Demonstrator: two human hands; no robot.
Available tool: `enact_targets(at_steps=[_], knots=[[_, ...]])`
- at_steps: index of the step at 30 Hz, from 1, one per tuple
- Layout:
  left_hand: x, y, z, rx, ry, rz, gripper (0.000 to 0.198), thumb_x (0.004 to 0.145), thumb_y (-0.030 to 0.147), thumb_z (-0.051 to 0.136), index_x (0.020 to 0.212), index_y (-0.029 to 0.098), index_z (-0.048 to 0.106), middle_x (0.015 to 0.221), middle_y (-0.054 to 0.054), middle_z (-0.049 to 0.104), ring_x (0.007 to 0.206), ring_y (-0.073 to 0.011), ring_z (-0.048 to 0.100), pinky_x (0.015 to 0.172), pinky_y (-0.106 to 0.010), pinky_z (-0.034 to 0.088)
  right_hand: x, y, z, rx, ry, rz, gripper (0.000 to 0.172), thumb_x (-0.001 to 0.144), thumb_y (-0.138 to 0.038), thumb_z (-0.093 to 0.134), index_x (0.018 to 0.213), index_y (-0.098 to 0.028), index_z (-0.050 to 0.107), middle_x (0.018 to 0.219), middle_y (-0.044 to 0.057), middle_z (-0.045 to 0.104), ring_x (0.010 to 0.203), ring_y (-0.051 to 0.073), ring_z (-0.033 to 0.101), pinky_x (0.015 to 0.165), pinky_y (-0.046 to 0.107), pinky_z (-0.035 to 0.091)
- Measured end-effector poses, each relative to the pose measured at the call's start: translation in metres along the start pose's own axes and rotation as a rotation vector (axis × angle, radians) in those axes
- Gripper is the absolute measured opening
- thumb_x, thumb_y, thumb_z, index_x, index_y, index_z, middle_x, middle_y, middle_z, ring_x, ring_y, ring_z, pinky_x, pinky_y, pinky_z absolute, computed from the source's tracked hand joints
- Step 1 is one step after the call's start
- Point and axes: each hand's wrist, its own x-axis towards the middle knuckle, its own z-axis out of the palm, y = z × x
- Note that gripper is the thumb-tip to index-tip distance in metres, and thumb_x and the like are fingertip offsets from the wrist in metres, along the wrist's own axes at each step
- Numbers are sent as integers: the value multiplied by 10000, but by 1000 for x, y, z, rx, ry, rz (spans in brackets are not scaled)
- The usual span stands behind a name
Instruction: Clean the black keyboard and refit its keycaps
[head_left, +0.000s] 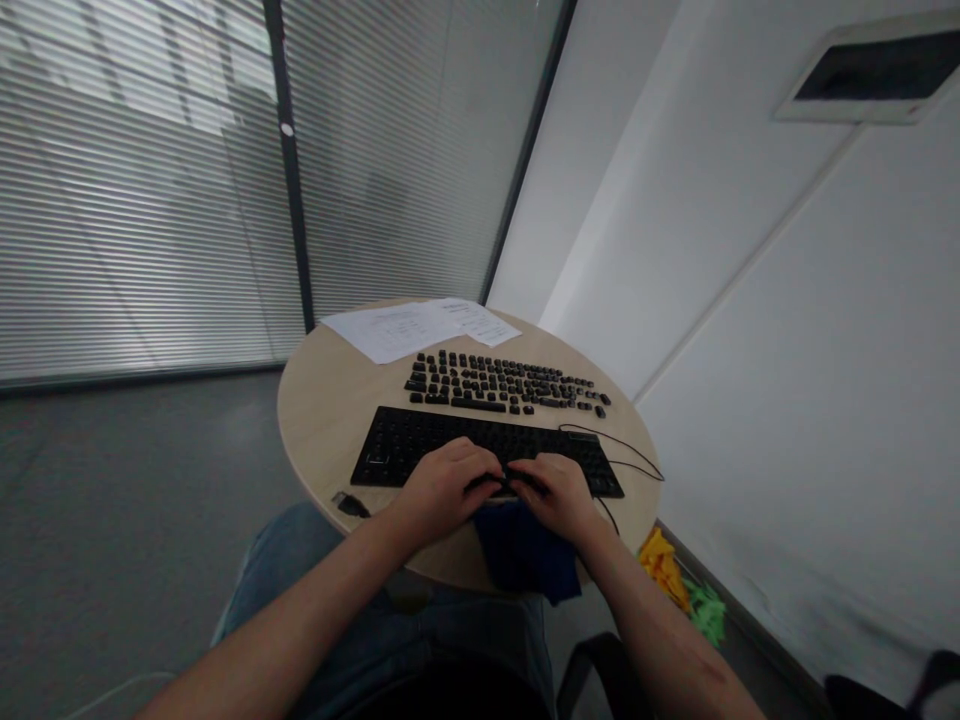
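A black keyboard base (427,430) lies across the round wooden table, its key area looking bare of caps. My left hand (450,484) and my right hand (559,492) meet over its front edge, fingertips almost touching. Both are closed in a pinch around something small and dark, too hidden to name. Beyond the keyboard, loose black keycaps (480,405) are laid out in rows like a key layout. A dark blue cloth (525,555) hangs over the near table edge, below my right hand.
Printed papers (397,332) lie at the far side of the table (315,400). A USB plug (349,503) rests near the left front edge. A thin black cable (634,446) loops at the right. Yellow cloth (663,568) and green cloth (703,608) sit by the wall.
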Motion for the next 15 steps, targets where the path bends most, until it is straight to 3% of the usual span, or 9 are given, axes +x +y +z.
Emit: enact_targets(at_steps=[15], knots=[[-1,-2,2,-11,38,101,61,911,187,670,962,220,676,953,-12,755,860,-172,650,784,-297,512,9,-5,-8,122,-76,-11,117,923,-318,661,948,-210,699,643,-22,565,578,132,548,571,263,387]])
